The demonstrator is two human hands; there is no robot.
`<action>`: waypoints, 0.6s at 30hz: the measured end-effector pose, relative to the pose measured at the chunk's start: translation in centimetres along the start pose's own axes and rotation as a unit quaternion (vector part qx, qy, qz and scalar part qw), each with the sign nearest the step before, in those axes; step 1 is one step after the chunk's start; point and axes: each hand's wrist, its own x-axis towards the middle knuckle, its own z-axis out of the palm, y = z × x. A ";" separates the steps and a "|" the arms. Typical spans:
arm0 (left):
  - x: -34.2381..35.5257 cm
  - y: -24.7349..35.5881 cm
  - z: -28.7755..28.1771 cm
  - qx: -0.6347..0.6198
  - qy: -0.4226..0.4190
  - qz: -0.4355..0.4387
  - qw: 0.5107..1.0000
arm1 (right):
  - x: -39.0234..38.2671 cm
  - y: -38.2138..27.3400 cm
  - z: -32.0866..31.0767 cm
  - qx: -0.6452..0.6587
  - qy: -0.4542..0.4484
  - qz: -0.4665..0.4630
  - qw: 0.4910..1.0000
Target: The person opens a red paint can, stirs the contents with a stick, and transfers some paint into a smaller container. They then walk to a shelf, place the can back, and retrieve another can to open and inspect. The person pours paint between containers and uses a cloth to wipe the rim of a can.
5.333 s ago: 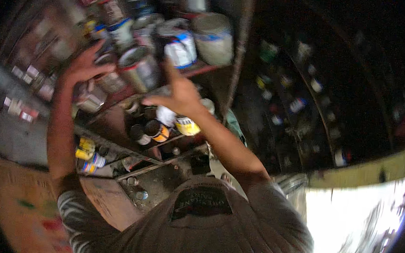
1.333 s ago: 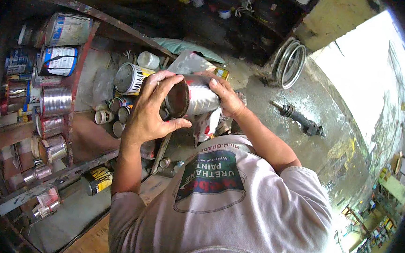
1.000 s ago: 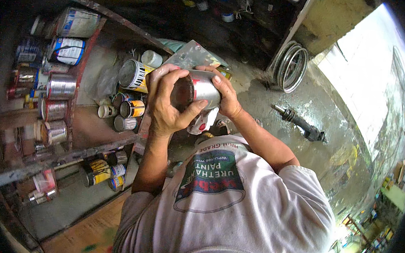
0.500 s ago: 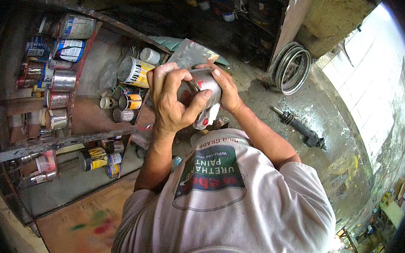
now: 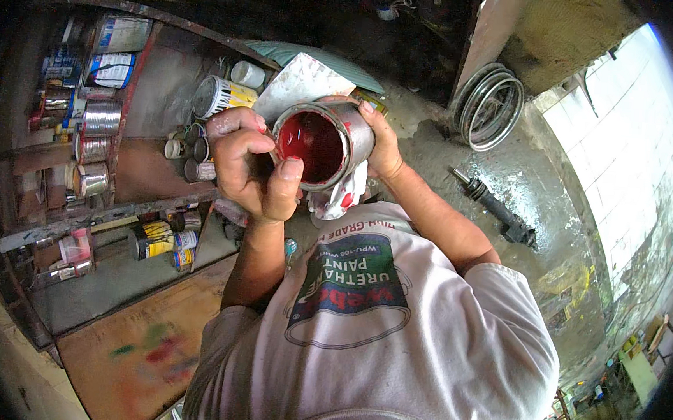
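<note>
A metal paint can is tilted so that its mouth faces me, showing a wet red inside. My right hand is wrapped round its far right side, thumb along the wall. At the rim's left edge my left hand is closed, with fingers curled and thumb bent toward them. A thin edge shows between those fingertips; what it belongs to cannot be made out. Below the can hangs a white rag with red stains; which hand bears it is hidden. Behind the can is a pale flat board.
Wooden shelves at left hold several paint cans. Beyond my left hand stands a white bucket with yellow drips. Wheel rims lean at the far right, and a black shock absorber lies on the wet floor.
The can has turned so its red inside faces me. My left hand has moved left, from across the can's end to its rim.
</note>
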 end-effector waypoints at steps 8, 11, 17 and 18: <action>0.1 0.1 0.0 -0.128 0.047 -0.069 0.988 | 0.4 1.2 -0.4 0.055 0.006 0.027 0.998; 0.3 0.3 -0.3 -0.125 0.049 -0.092 0.987 | 0.5 1.5 -0.1 0.073 0.032 0.037 0.996; -0.1 -1.0 -2.7 -0.252 0.036 -0.148 0.956 | 0.6 1.3 0.8 0.063 0.028 0.052 0.996; -0.2 -1.1 -3.0 -0.278 0.053 -0.163 0.945 | 0.4 1.0 1.1 0.054 0.041 0.051 0.996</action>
